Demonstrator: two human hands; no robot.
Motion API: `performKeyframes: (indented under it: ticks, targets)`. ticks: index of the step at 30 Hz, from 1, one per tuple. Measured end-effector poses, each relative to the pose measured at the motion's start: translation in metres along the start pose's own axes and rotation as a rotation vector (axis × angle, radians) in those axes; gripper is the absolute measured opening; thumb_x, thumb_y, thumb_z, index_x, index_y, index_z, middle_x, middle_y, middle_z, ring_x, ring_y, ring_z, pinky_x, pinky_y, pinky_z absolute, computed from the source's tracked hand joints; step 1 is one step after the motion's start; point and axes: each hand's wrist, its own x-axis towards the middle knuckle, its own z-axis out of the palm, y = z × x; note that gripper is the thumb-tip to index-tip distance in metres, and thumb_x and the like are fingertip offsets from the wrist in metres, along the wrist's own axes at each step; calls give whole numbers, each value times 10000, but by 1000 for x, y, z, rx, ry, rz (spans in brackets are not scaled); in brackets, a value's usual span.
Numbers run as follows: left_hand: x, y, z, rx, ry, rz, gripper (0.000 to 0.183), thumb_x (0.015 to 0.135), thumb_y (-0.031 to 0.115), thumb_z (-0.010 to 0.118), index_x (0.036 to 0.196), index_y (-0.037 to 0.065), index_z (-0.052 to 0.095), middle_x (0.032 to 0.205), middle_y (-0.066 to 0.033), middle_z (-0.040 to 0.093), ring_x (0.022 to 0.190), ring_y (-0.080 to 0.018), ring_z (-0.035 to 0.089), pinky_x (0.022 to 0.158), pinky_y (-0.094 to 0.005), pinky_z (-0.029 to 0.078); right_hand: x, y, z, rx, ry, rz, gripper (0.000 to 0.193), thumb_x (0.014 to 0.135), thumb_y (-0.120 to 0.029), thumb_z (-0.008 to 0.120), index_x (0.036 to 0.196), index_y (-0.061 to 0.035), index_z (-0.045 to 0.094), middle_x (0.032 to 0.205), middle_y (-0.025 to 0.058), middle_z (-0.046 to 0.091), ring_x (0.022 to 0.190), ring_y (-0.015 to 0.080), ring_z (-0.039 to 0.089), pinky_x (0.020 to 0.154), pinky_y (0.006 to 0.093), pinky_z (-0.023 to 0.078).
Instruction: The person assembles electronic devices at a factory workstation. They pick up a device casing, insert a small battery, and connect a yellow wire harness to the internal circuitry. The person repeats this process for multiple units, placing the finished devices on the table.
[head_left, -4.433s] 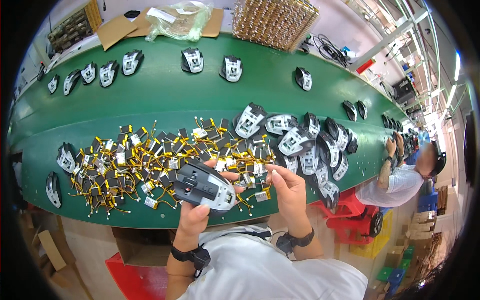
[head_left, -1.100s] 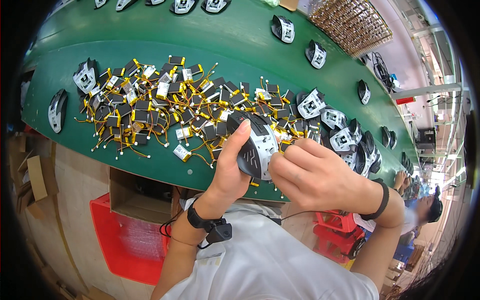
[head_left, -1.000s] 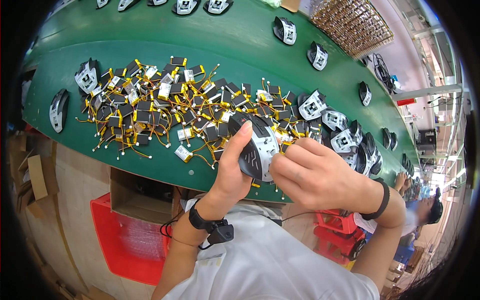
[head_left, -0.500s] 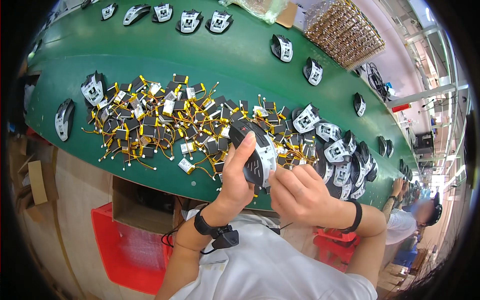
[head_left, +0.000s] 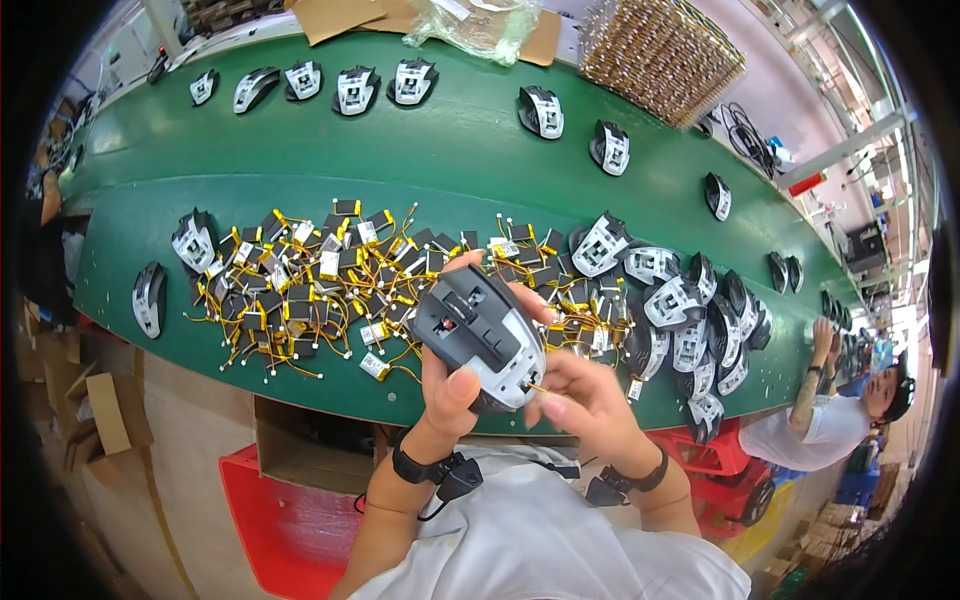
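Observation:
My left hand (head_left: 447,395) is closed around a partly assembled computer mouse (head_left: 470,318), black on top with a scroll wheel and a pale grey rear section. It is held above the green bench, top face up and tilted. At the mouse's rear end, a short thin wire (head_left: 537,388) comes out of a small opening. The thumb and fingers of my right hand (head_left: 590,405) are pinched at that wire, close to the shell. Behind the mouse lies a heap of small battery packs (head_left: 300,290) with yellow tape, thin leads and white connectors.
More mouse shells (head_left: 690,305) are piled on the right of the green bench (head_left: 420,140), and others stand in a far row. A stack of coiled cables (head_left: 655,60) is at the back. Red crates (head_left: 250,520) sit below the front edge. Another person (head_left: 835,430) works at right.
The mouse has been turned from its side so its top now faces up. My right hand has shifted to its rear end, where the wire now shows. The view has shifted too.

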Motion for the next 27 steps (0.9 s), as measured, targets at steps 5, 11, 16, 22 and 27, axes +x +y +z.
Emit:
performKeyframes:
  ticks: [5,11,16,22,27]
  targets:
    - [-1,-5,-1,-8,-9,-54,1083,704,598,762,1474,68,214,1131,-216,578,960,-297,653,816,-405,577,5,4,-9,227,-66,177,241,969,-158,561,1121,27,587,868,67,687,762,70,589,668,214,435]
    - [-1,-9,-2,25,5,-43,1077,700,593,763,1483,86,225,1089,-226,575,908,-313,650,769,-411,577,8,5,-12,274,-105,147,217,968,-120,562,1112,41,583,928,71,679,816,99,629,755,246,484]
    - [0,-11,-4,39,-6,-28,1114,688,599,787,1478,63,215,1117,-229,576,927,-294,653,789,-407,584,10,8,-14,276,-126,131,215,964,-88,560,1128,50,578,949,71,675,837,108,639,783,261,496]
    - [-1,-11,-4,38,-20,7,1118,683,579,798,1485,64,212,1110,-245,569,936,-305,643,790,-406,578,12,15,-13,286,-115,81,223,959,-87,568,1127,58,585,971,71,673,822,109,642,768,257,505]
    - [-2,-14,-7,15,-48,-6,1115,672,538,816,1487,72,215,1120,-246,561,951,-305,637,799,-408,575,12,15,-12,293,-98,79,231,941,-76,573,1125,62,587,970,73,673,822,112,646,756,257,513]
